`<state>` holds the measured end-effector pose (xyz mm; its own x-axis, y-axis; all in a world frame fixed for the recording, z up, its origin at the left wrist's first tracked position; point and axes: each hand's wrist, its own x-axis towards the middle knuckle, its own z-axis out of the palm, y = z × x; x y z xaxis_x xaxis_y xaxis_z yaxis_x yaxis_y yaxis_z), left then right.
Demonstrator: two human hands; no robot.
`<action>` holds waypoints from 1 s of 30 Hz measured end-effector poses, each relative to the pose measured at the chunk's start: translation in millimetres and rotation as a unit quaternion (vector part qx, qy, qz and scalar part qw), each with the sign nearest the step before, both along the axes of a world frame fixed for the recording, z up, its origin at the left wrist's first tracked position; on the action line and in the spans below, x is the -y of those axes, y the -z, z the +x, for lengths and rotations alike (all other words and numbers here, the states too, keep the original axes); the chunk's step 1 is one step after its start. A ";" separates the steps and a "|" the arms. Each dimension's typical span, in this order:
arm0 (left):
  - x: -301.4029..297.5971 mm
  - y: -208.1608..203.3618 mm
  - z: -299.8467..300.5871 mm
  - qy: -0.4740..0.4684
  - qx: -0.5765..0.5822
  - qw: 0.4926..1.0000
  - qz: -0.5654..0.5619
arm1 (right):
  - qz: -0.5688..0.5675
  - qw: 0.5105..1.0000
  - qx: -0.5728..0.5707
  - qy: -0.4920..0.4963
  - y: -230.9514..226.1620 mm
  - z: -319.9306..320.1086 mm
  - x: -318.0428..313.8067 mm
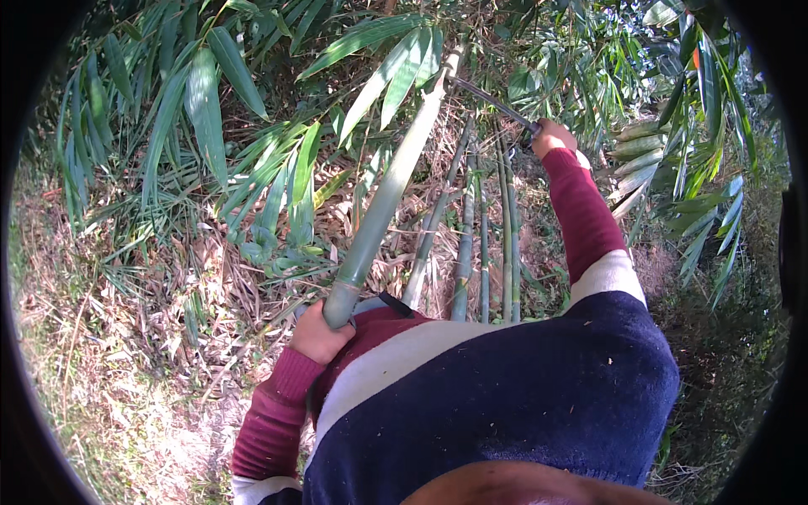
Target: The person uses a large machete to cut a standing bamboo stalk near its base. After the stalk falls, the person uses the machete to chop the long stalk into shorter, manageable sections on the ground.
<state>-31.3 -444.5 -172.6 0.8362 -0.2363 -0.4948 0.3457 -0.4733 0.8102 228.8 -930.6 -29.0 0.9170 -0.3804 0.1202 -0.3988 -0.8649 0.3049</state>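
Observation:
A thick green bamboo pole (pixel 383 210) slants from near my waist up to the leaves at the top middle. My left hand (pixel 320 334) is closed around its near end, by my left side. My right hand (pixel 554 136), on an outstretched arm, grips the handle of a machete (pixel 497 104). Its narrow dark blade points left, and the tip end meets or overlaps the pole near a joint high up; whether it touches cannot be made out. Leaves partly hide the pole's far end.
Several thinner bamboo stems (pixel 465 244) stand close together right of the pole. Leafy bamboo branches (pixel 204 101) hang at the upper left, and more leaves (pixel 703 93) hang at the right. Dry fallen leaves (pixel 219 278) cover the sunlit ground on the left.

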 end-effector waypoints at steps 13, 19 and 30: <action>-7.9 16.8 9.8 -0.015 0.005 1.000 0.005 | 0.262 0.950 0.076 -0.151 78.9 -118.9 -120.5; 1.5 21.8 1.8 -0.007 0.026 0.997 0.075 | 0.100 0.924 -0.078 -0.360 73.2 -102.4 -172.7; 35.0 22.2 -16.3 0.015 0.016 0.993 0.119 | -0.083 0.918 -0.212 -0.325 38.9 -30.6 -169.7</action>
<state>-47.6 -479.5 -194.8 0.8465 -0.1406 -0.5136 0.3053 -0.6621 0.6844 198.1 -760.9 -67.9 0.9212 0.2556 -0.2935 0.3707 -0.8058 0.4618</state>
